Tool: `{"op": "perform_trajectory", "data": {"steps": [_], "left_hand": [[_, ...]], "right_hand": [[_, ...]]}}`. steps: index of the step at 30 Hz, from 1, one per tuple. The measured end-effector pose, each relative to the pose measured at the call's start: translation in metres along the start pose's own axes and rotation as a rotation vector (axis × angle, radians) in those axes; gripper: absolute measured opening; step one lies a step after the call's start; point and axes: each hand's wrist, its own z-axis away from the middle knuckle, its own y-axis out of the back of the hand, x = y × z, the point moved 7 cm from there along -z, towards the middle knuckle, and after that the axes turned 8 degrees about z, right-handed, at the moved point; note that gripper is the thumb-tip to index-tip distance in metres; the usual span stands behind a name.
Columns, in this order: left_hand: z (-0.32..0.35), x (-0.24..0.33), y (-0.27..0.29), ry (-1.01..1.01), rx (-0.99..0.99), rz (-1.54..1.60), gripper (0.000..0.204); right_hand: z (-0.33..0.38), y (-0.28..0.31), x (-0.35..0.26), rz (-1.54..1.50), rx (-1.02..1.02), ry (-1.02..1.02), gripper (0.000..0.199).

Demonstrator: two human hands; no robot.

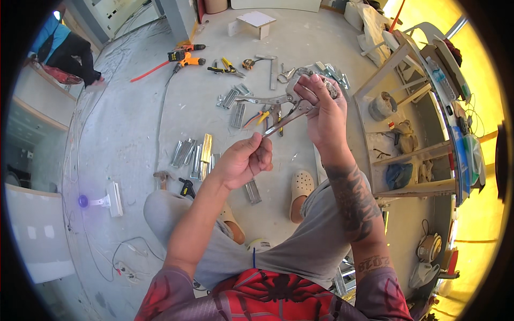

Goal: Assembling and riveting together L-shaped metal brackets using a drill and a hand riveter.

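Note:
A pair of silver locking clamp pliers [284,123] is held up in front of me, above the floor, its two handles spread apart. My left hand [242,159] pinches the end of the lower handle between thumb and fingers. Around the jaw end, my right hand [327,112] is closed, its thumb pointing up and partly hiding the jaws. Beneath the tool lie pliers with orange and yellow grips [262,118] and a short metal channel piece [238,115]. Nearer my left forearm is a cluster of silver metal channel pieces [183,153] with gold-coloured strips [206,148].
Orange power drills [190,62], a tape measure [248,63] and a metal square [273,74] lie farther off. A hammer [161,176] rests by my left knee. A wooden shelf frame [415,152] stands at right. Cables [115,262] cross the left floor; another person [69,48] is far left.

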Motion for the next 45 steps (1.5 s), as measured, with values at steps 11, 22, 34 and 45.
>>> {"op": "perform_trajectory", "data": {"steps": [11, 22, 34, 45], "left_hand": [[0.003, 0.025, -0.011, -0.427, 0.334, -0.934, 0.032], [0.009, 0.023, 0.012, -0.135, 0.275, -0.457, 0.026], [0.013, 0.050, 0.007, -0.407, 0.446, -1.056, 0.045], [0.027, 0.054, -0.052, -0.769, 0.689, -2.154, 0.077]], "right_hand": [[-0.002, 0.011, 0.001, 0.095, 0.067, 0.026, 0.039], [0.002, 0.004, 0.009, 0.072, 0.034, -0.072, 0.041], [0.004, 0.001, 0.005, 0.078, 0.027, 0.031, 0.036], [0.038, -0.030, 0.040, 0.127, -0.017, -0.124, 0.037]]}}
